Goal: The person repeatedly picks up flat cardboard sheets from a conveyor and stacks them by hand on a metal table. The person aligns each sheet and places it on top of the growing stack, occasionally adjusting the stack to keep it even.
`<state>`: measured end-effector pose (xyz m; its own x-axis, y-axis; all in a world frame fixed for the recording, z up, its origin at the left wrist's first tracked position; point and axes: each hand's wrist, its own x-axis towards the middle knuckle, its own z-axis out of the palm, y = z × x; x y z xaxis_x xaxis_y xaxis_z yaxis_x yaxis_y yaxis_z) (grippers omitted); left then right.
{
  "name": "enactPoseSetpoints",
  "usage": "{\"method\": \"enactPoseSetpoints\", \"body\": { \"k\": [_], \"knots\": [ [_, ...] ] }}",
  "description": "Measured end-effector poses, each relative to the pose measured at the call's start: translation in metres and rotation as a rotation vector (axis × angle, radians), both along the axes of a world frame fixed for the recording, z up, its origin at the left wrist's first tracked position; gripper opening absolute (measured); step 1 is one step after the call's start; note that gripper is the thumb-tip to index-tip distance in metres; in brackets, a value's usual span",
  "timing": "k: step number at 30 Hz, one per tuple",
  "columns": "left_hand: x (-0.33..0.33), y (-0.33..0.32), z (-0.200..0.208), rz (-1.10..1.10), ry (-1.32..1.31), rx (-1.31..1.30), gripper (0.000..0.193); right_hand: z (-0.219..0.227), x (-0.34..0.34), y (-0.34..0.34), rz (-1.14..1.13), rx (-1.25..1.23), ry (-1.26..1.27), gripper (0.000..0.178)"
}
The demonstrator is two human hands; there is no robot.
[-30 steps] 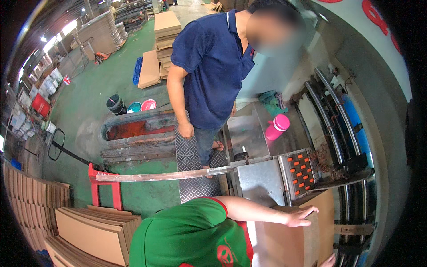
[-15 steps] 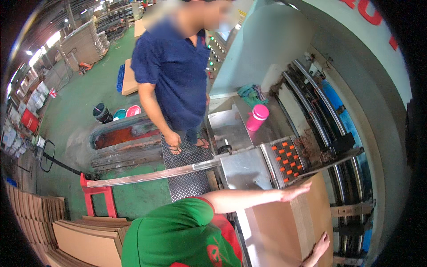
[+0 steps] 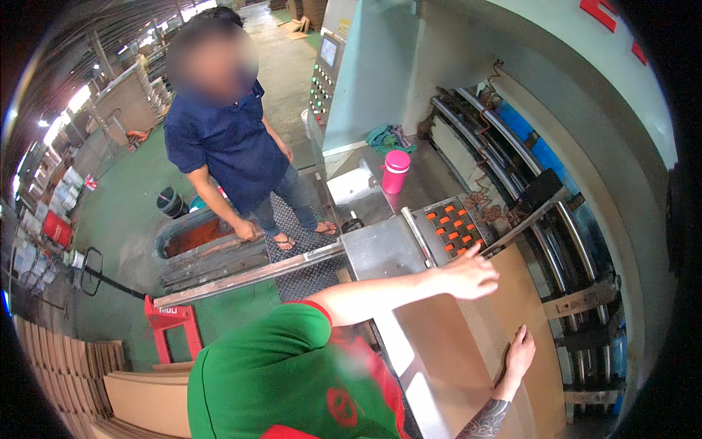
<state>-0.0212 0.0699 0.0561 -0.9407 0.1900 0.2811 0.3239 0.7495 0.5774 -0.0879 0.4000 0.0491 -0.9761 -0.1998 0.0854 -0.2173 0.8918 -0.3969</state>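
My left arm, in a green sleeve with red trim, reaches across brown cardboard (image 3: 450, 347) lying on the machine's metal feed table. My left hand (image 3: 468, 275) is over the cardboard's far end with its fingers spread, close to a plate of orange rollers (image 3: 455, 228). It holds nothing; whether it touches the board, I cannot tell. Nearer to me, my right hand (image 3: 520, 353) rests along the cardboard's right part, fingers stretched out and fairly close together. A band of fine ridges (image 3: 479, 333) runs lengthwise through the cardboard between the two hands.
Metal rollers (image 3: 537, 227) line the machine's opening on the right. A pink bottle (image 3: 395, 173) and a green cloth (image 3: 390, 137) sit on its ledge. Another person (image 3: 227, 150) stands on the walkway by a control panel (image 3: 322, 84). Cardboard stacks (image 3: 146, 402) and a red pallet jack (image 3: 174, 325) are left.
My left hand has lifted and spread its fingers, drawing slightly left. My right hand has moved farther up along the cardboard. The other person has turned toward me, and the view has shifted.
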Motion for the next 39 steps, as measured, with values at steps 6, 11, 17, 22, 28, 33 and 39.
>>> {"method": "enactPoseSetpoints", "body": {
  "k": [6, 11, 17, 22, 28, 33, 39],
  "knots": [
    [0.016, 0.036, -0.001, 0.155, 0.092, -0.251, 0.043, 0.023, 0.014, -0.009, 0.279, 0.031, -0.042, 0.047],
    [0.015, 0.035, -0.004, 0.152, 0.085, -0.224, 0.04, 0.048, -0.013, -0.032, 0.546, -0.005, 0.017, 0.043],
    [0.022, 0.037, -0.003, 0.151, 0.128, -0.258, 0.038, 0.009, -0.05, -0.055, 0.65, -0.057, -0.239, 0.045],
    [0.001, 0.043, 0.011, 0.13, -0.03, -0.179, 0.045, -0.01, -0.053, -0.045, 0.569, -0.079, -0.418, 0.05],
    [-0.095, 0.119, 0.042, -0.18, -0.09, -0.096, 0.054, -0.023, -0.044, -0.046, 0.593, -0.169, -0.528, 0.053],
    [-0.166, 0.187, 0.0, -0.381, -0.202, -0.16, 0.047, -0.034, -0.042, -0.041, 0.643, -0.068, -0.575, 0.057],
    [-0.171, 0.196, -0.058, -0.551, -0.527, -0.184, 0.057, -0.019, -0.029, -0.042, 0.653, -0.096, -0.669, 0.052]
  ]
}}
